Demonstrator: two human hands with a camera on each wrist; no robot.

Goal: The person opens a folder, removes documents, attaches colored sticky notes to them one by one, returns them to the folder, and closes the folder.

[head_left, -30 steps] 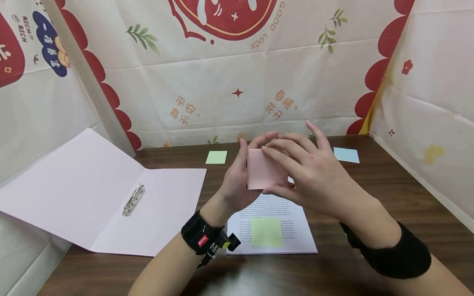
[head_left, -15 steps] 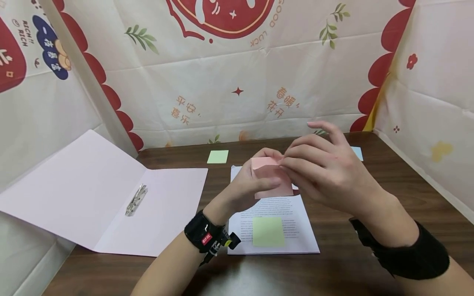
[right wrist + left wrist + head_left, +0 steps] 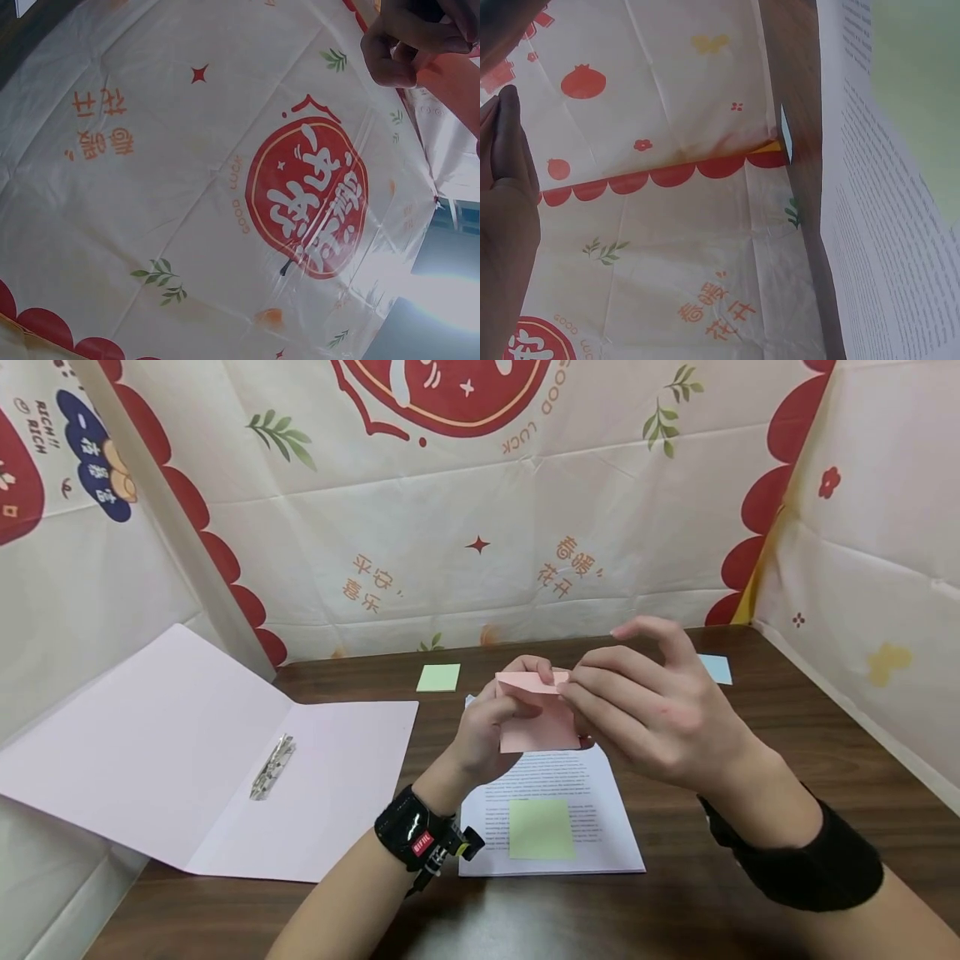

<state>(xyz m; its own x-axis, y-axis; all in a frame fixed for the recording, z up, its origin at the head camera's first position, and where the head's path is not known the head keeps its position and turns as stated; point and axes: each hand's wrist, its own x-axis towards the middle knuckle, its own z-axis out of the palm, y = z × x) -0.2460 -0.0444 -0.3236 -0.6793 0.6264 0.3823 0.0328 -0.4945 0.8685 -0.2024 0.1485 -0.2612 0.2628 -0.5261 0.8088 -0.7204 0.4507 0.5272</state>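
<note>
A pink sticky-note pad [image 3: 536, 717] is held up above the table in the head view. My left hand [image 3: 495, 727] grips it from the left and below. My right hand [image 3: 645, 714] pinches the pad's top sheet at its upper right edge, with the little finger raised. Under the hands lies a printed paper sheet [image 3: 555, 810] with a green sticky note [image 3: 542, 829] stuck on it. In the left wrist view the printed sheet [image 3: 885, 225] fills the right side and fingers [image 3: 506, 172] show at the left. The right wrist view shows curled fingertips [image 3: 401, 49] at the top right.
An open pale pink folder [image 3: 187, 760] with a metal clip [image 3: 272, 766] lies at the left. A green sticky pad [image 3: 438, 677] and a blue one [image 3: 714, 668] sit near the table's back edge. Printed cloth walls [image 3: 480, 510] enclose the dark wooden table [image 3: 750, 760].
The pad has shifted slightly left and tilted. My right fingers have moved from lying over its face to pinching the top edge, where a sheet is lifting.
</note>
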